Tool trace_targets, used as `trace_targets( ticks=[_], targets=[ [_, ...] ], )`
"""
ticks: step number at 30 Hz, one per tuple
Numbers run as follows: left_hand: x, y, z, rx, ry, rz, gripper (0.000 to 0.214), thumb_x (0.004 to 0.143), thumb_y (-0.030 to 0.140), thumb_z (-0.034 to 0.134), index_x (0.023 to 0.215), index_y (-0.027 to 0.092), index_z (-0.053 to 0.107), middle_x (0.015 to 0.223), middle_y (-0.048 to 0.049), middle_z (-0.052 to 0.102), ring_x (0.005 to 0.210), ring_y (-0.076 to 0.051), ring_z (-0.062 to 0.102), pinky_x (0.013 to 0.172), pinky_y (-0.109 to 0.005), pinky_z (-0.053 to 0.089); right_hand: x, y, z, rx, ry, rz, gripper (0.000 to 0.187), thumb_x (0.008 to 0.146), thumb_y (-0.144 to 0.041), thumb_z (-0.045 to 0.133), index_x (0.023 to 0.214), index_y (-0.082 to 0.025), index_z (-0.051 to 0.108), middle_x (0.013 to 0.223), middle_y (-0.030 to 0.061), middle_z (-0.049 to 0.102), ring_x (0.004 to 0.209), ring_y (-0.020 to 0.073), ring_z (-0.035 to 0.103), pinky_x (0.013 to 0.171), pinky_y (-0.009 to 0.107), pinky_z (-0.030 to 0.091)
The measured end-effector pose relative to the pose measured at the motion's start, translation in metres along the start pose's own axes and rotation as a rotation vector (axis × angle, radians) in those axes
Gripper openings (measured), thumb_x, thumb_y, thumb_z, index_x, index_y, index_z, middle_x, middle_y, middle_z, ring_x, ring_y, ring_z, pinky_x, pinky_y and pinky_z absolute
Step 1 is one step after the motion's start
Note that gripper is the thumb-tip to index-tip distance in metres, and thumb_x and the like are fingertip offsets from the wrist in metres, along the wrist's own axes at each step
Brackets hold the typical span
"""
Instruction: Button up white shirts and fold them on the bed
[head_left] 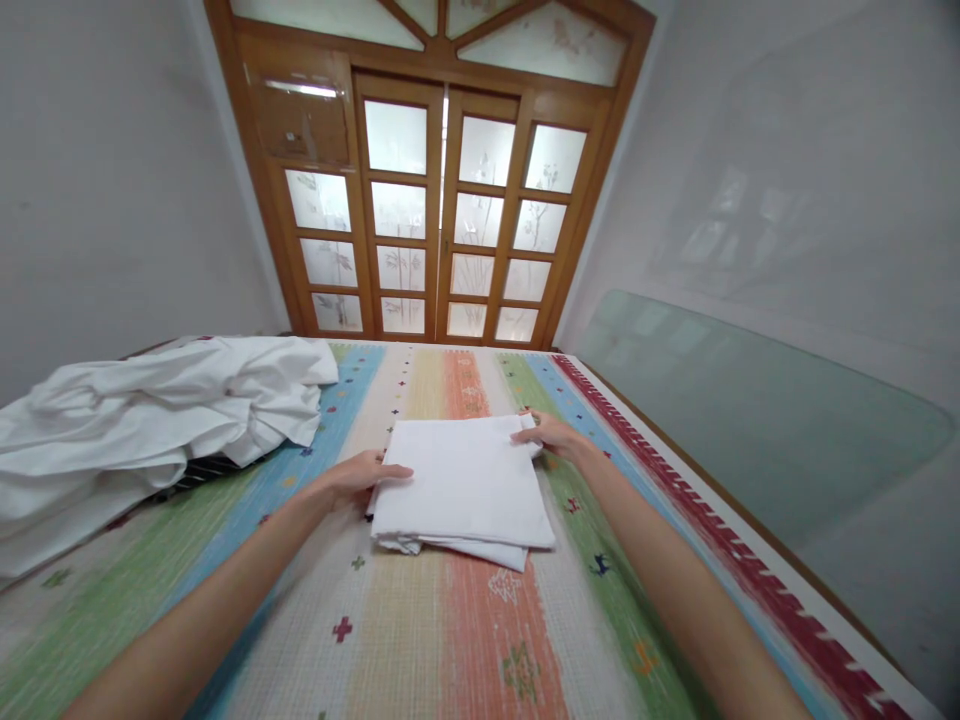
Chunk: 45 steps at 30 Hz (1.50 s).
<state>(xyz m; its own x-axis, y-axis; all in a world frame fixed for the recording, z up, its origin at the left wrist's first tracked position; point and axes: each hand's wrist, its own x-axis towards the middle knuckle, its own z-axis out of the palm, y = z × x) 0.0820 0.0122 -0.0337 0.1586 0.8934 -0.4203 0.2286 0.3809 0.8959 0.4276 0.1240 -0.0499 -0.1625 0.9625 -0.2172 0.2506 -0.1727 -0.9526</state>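
Observation:
A white cloth (pixel 461 485), folded into a layered rectangle, is between my hands over a striped bedspread (pixel 397 640). My left hand (pixel 367 475) grips its left edge, thumb on top and fingers underneath. At the far right corner, my right hand (pixel 551 437) pinches the cloth the same way, its fingertips partly hidden beneath. Along the near edge the layers are uneven, and one corner sticks out below the top fold. Whether the cloth rests on the bedspread or is slightly raised, I cannot tell.
A crumpled heap of white fabric (pixel 225 400) lies at the left, with a dark striped piece (pixel 214 468) under it. Wooden doors with glass panes (pixel 439 220) stand beyond the far edge. A pale green panel (pixel 750 410) runs along the right wall.

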Motion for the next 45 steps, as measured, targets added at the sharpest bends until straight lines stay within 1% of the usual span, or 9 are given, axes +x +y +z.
trace_targets(
  ticks=[6, 11, 14, 18, 24, 28, 31, 39, 45],
  targets=[
    [-0.026, -0.023, 0.008, 0.231, 0.201, 0.25, 0.114, 0.037, 0.033, 0.089, 0.138, 0.018, 0.039, 0.119, -0.014, 0.063, 0.107, -0.031, 0.062, 0.092, -0.041, 0.049, -0.006, 0.006, 0.002, -0.086, 0.039, -0.079, 0.057, 0.049, -0.017, 0.086, 0.095, -0.022, 0.053, 0.082, -0.0007, 0.067, 0.072, 0.0165, 0.063, 0.057, 0.023, 0.05],
    [-0.035, -0.04, 0.007, 0.549, 0.304, 0.352, 0.091, 0.028, 0.038, 0.088, 0.112, 0.016, 0.064, 0.141, -0.0196, 0.044, 0.123, -0.039, 0.048, 0.098, -0.043, 0.044, -0.006, 0.008, 0.001, -0.095, 0.056, -0.091, 0.046, 0.054, -0.016, 0.082, 0.09, -0.021, 0.054, 0.087, 0.0015, 0.066, 0.073, 0.0165, 0.061, 0.058, 0.023, 0.049],
    [-0.039, -0.038, 0.006, 0.603, 0.35, 0.374, 0.069, 0.027, 0.042, 0.088, 0.09, 0.019, 0.07, 0.125, -0.0137, 0.058, 0.112, -0.037, 0.055, 0.09, -0.04, 0.047, -0.005, 0.009, 0.0, -0.128, 0.102, -0.107, 0.041, 0.058, -0.016, 0.08, 0.09, -0.021, 0.055, 0.088, 0.0034, 0.066, 0.072, 0.0166, 0.06, 0.056, 0.023, 0.047],
    [-0.034, -0.023, 0.003, 0.38, 0.193, 0.236, 0.052, 0.049, 0.058, 0.079, 0.08, 0.018, 0.069, 0.08, -0.0035, 0.068, 0.082, -0.025, 0.064, 0.068, -0.029, 0.047, -0.003, 0.008, -0.003, -0.188, 0.213, -0.114, 0.043, 0.059, -0.018, 0.08, 0.094, -0.02, 0.057, 0.087, 0.0038, 0.066, 0.068, 0.0154, 0.06, 0.053, 0.022, 0.044],
    [0.005, -0.004, -0.003, -0.156, 0.05, 0.085, 0.049, 0.055, 0.049, 0.08, 0.082, 0.012, 0.067, 0.08, -0.0079, 0.072, 0.08, -0.02, 0.066, 0.068, -0.026, 0.048, -0.007, -0.002, -0.006, -0.42, 0.395, -0.006, 0.042, 0.068, -0.029, 0.078, 0.101, -0.015, 0.057, 0.072, 0.0009, 0.064, 0.059, 0.0137, 0.058, 0.045, 0.02, 0.037],
    [0.031, 0.002, -0.002, -0.259, -0.008, 0.053, 0.037, 0.056, 0.035, 0.082, 0.081, 0.011, 0.067, 0.078, -0.0098, 0.073, 0.078, -0.023, 0.069, 0.068, -0.029, 0.052, -0.018, -0.01, -0.001, -0.271, 0.28, 0.11, 0.044, 0.071, -0.03, 0.078, 0.105, -0.015, 0.054, 0.068, 0.0, 0.063, 0.054, 0.0146, 0.059, 0.043, 0.022, 0.042],
    [0.037, 0.005, 0.004, -0.339, -0.133, 0.094, 0.043, 0.058, 0.026, 0.082, 0.096, 0.012, 0.067, 0.088, -0.012, 0.075, 0.083, -0.026, 0.071, 0.075, -0.032, 0.055, -0.024, -0.012, 0.003, -0.069, 0.182, 0.169, 0.052, 0.068, -0.024, 0.081, 0.109, -0.016, 0.049, 0.067, -0.0012, 0.064, 0.053, 0.0162, 0.061, 0.044, 0.026, 0.049],
    [0.041, 0.002, 0.016, -0.533, -0.249, -0.08, 0.045, 0.072, 0.03, 0.071, 0.109, 0.007, 0.064, 0.087, -0.0152, 0.075, 0.082, -0.029, 0.072, 0.078, -0.036, 0.057, -0.021, -0.004, 0.002, 0.264, -0.002, 0.121, 0.04, 0.066, -0.01, 0.078, 0.096, -0.017, 0.052, 0.064, -0.003, 0.063, 0.047, 0.0109, 0.057, 0.038, 0.019, 0.045],
    [0.05, 0.001, 0.014, -0.581, -0.194, -0.15, 0.039, 0.081, 0.025, 0.06, 0.113, 0.003, 0.062, 0.086, -0.0153, 0.075, 0.079, -0.027, 0.073, 0.077, -0.034, 0.057, -0.018, 0.0, 0.005, 0.264, 0.015, 0.131, 0.081, 0.05, -0.001, 0.084, 0.12, -0.018, 0.046, 0.078, 0.0007, 0.07, 0.058, 0.0169, 0.065, 0.049, 0.026, 0.052]
  ],
)
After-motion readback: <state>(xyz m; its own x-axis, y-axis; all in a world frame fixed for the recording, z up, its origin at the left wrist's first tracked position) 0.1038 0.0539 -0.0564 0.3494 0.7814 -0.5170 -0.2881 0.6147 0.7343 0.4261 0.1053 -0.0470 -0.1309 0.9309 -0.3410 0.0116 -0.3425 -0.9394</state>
